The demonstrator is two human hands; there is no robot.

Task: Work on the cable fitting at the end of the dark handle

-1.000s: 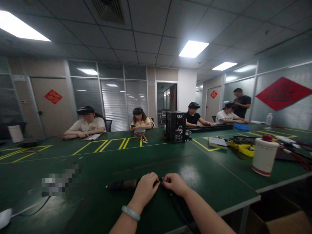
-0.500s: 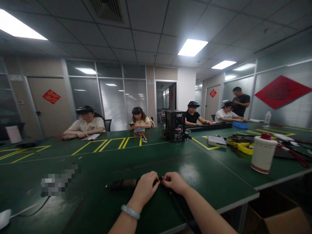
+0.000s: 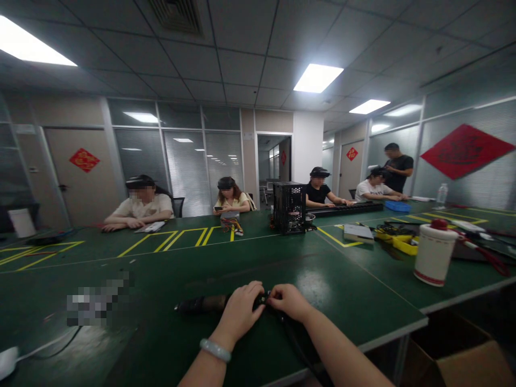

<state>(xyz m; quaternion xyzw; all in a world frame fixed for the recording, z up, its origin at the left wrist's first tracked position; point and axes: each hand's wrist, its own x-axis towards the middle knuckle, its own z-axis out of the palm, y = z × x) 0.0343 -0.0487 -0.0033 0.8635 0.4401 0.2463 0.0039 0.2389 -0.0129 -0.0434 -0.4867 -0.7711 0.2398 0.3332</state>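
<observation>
A dark, slim tool (image 3: 203, 305) lies on the green table, shaped like an electric screwdriver. Its small metal tip points left, and a brownish band runs round its body. My left hand (image 3: 242, 307) is closed round the tool's rear part, its fingertips near the black end piece (image 3: 263, 299). Right beside it, my right hand (image 3: 288, 300) is closed in a pinch at the end of a black cable (image 3: 293, 341). The cable runs down beneath my right forearm toward the table's front edge. My fingers hide just where cable and tool meet.
A white cup (image 3: 434, 255) with a red top stands at the right. Behind it are yellow trays (image 3: 405, 244) and a white box (image 3: 358, 233). A black computer case (image 3: 288, 208) stands farther back. Several people sit across the table. An open cardboard box (image 3: 463, 357) is below right.
My left fingers have lifted slightly, showing more of the black end piece between my hands. My right hand stays almost in place.
</observation>
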